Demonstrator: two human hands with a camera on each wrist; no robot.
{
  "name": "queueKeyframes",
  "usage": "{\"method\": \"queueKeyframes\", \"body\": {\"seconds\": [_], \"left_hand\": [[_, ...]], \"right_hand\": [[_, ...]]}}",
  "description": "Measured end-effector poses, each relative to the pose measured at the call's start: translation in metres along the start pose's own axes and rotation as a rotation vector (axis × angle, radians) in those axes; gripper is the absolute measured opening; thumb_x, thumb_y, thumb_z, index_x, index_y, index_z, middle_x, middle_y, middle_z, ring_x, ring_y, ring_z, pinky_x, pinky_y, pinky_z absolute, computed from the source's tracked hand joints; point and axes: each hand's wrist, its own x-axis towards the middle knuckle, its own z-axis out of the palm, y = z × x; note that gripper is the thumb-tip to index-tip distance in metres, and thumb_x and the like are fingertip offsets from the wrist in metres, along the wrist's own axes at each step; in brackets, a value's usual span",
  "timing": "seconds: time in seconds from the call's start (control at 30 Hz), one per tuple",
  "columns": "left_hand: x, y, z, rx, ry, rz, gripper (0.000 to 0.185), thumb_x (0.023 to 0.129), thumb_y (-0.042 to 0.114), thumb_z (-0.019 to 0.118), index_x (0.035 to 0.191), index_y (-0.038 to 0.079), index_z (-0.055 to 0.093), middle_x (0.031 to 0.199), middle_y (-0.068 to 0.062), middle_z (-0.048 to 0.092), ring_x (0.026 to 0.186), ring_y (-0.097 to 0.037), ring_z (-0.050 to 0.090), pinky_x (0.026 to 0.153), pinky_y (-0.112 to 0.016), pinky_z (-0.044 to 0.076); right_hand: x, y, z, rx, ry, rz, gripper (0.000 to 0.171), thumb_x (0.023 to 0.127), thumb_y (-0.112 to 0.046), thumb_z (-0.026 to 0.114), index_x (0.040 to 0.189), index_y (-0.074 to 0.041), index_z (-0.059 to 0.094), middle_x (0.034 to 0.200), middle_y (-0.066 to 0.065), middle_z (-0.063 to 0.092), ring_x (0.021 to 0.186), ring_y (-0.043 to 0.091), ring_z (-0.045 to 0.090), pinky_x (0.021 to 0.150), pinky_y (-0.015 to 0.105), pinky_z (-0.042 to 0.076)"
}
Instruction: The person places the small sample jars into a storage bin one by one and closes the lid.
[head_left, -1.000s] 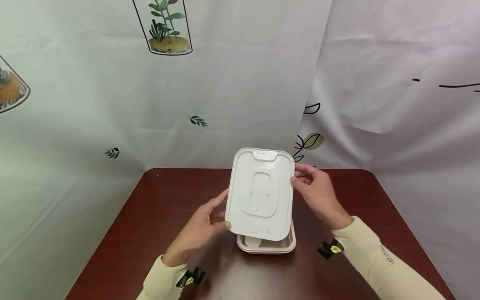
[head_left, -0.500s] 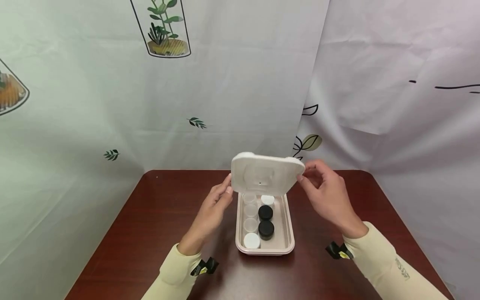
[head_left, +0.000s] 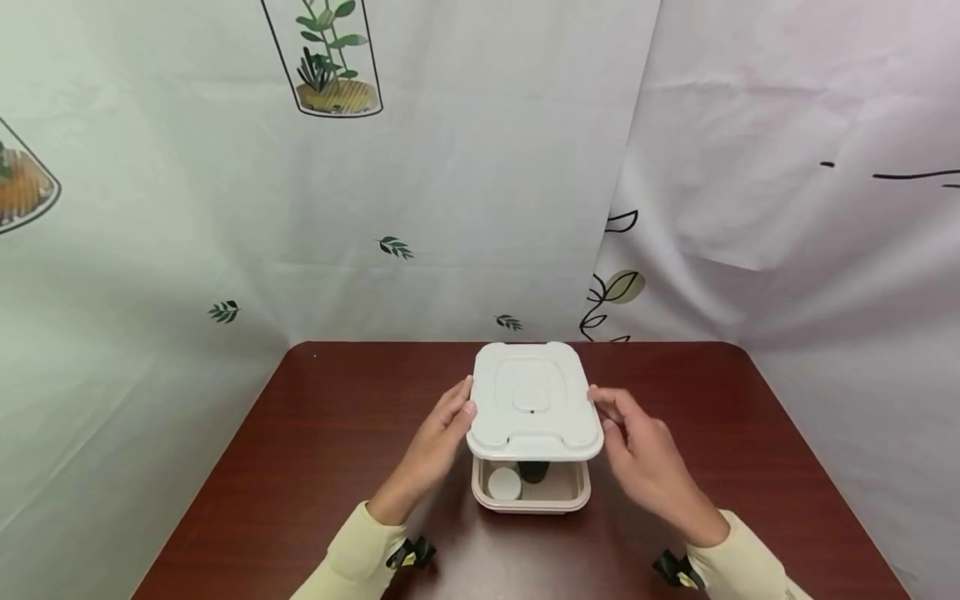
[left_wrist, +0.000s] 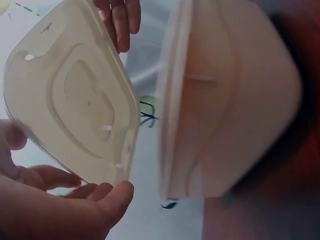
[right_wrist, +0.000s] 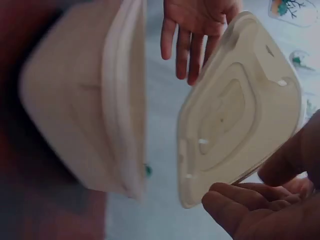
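Observation:
A white rectangular lid [head_left: 532, 400] hangs over a beige box [head_left: 534, 504] on the table, its outer side up. Both wrist views show a gap between the lid [left_wrist: 87, 95] and the box rim [left_wrist: 172, 110]. My left hand [head_left: 435, 450] holds the lid's left edge, thumb on one face and fingers on the other. At the opposite edge my right hand [head_left: 651, 462] holds it likewise, its fingers [right_wrist: 240, 200] under the rim. Inside the box's near end I see a white-capped jar [head_left: 505, 483] and a black jar [head_left: 533, 472]. The lid hides the rest.
The dark red-brown table [head_left: 337, 433] surrounds the box. Behind it hangs a pale fabric backdrop [head_left: 480, 167] with printed plants and leaves. A small black camera sits on each wrist [head_left: 411, 552].
The lid was tilted upright with its underside toward me, then swung over. It now lies nearly level above the box, covering most jars. Both hands moved down with it.

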Motion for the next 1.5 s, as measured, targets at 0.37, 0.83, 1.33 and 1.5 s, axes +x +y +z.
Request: {"method": "queueKeyframes", "body": {"seconds": [0.37,0.83,1.33,1.5], "left_hand": [[-0.015,-0.028,0.009,0.159,-0.184,-0.058,0.067,0.115,0.036,0.042,0.168,0.012,0.010,0.177,0.002,0.003,0.164,-0.018,0.005,0.128,-0.032,0.008],[-0.022,-0.040,0.016,0.274,-0.198,-0.053,0.075,0.113,0.042,0.042,0.168,0.004,0.008,0.178,-0.010,0.001,0.164,-0.027,0.005,0.129,-0.056,0.012],[-0.028,-0.040,0.017,0.282,-0.175,-0.042,0.075,0.113,0.038,0.045,0.168,0.004,0.008,0.178,-0.013,0.004,0.164,-0.026,0.006,0.130,-0.053,0.012],[-0.026,-0.034,0.008,0.292,-0.077,-0.033,0.073,0.111,0.038,0.050,0.169,0.005,0.020,0.176,-0.019,0.020,0.163,-0.036,0.018,0.128,-0.061,0.019]], "right_hand": [[-0.032,0.008,0.031,-0.043,-0.077,0.260,0.050,0.108,-0.028,0.058,0.155,-0.010,0.054,0.157,0.008,0.056,0.139,0.020,0.056,0.111,0.049,0.048],[-0.051,0.013,0.049,-0.206,-0.089,0.152,0.066,0.102,-0.031,0.068,0.156,0.000,0.048,0.161,0.015,0.047,0.144,0.033,0.053,0.111,0.055,0.048],[-0.055,0.011,0.047,-0.266,-0.091,0.106,0.062,0.100,-0.030,0.070,0.153,-0.001,0.054,0.157,0.014,0.054,0.140,0.035,0.057,0.108,0.055,0.050],[-0.045,0.015,0.032,-0.344,-0.080,0.059,0.061,0.098,-0.034,0.072,0.150,-0.006,0.059,0.156,0.015,0.058,0.143,0.039,0.054,0.108,0.061,0.049]]}}
